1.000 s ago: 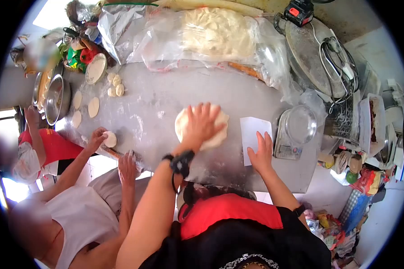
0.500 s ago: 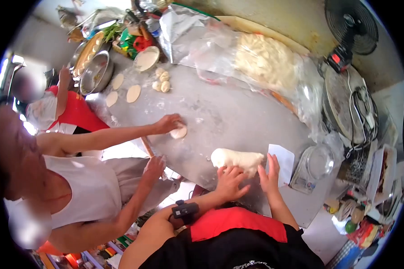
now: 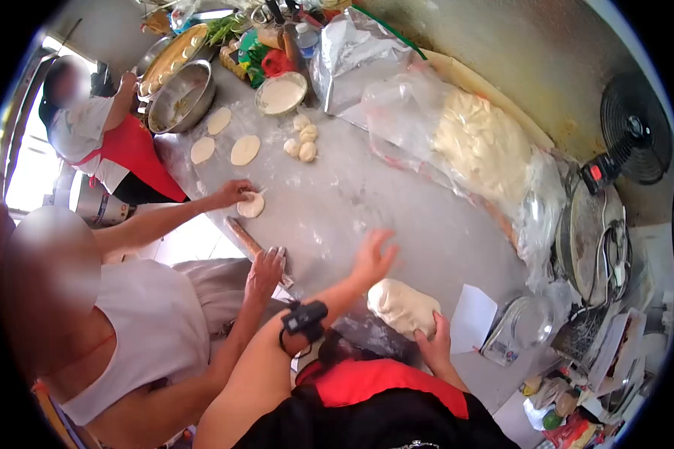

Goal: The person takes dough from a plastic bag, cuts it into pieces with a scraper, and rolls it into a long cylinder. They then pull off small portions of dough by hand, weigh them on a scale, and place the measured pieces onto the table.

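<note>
A thick, pale lump of dough (image 3: 404, 306) lies on the table close to my body. My right hand (image 3: 435, 343) grips its near right end, with the thumb and fingers set against the dough. Off the dough, beyond its left end, my left hand (image 3: 376, 258) is in the air over the table. It is slightly blurred, its fingers are apart and it holds nothing. Just right of the dough is a white flat scraper-like sheet (image 3: 473, 318), and beside that a scale with a clear round top (image 3: 530, 322).
At left, a co-worker touches a dough round (image 3: 251, 204) and a rolling pin (image 3: 244, 236). Flat dough rounds (image 3: 245, 150), small dough balls (image 3: 307, 135) and a flour bowl (image 3: 281, 94) sit farther back. Plastic covers a large dough mass (image 3: 481, 142); a fan (image 3: 635, 123) stands at right.
My left hand has left the dough and moved forward. My right hand has come onto the dough, which looks shorter, thicker and nearer me. The co-worker's near hand is now at the rolling pin.
</note>
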`<state>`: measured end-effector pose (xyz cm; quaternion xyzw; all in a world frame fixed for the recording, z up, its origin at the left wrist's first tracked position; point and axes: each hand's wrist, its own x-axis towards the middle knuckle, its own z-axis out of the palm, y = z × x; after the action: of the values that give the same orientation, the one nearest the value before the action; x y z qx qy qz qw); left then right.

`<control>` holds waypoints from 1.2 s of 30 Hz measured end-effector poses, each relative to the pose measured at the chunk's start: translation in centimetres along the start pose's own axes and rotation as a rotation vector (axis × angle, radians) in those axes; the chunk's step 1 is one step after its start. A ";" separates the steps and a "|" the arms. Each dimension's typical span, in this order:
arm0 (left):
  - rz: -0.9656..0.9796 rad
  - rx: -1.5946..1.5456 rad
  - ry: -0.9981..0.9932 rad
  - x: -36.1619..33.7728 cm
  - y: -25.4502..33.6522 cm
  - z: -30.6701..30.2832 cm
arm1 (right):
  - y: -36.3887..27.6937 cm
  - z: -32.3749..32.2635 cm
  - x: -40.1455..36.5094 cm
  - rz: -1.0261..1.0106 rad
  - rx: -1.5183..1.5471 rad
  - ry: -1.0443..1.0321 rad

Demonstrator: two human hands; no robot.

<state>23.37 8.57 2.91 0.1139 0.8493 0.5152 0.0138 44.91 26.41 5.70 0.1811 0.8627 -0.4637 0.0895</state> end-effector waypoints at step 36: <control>-0.303 -0.148 -0.812 17.3 1.2 1.5 | -1.8 -1.1 6.0 0.241 -0.067 0.009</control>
<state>6.94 13.96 4.92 0.1800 0.7430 0.4803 0.4300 38.67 27.75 5.74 0.2822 0.8501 -0.4197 0.1468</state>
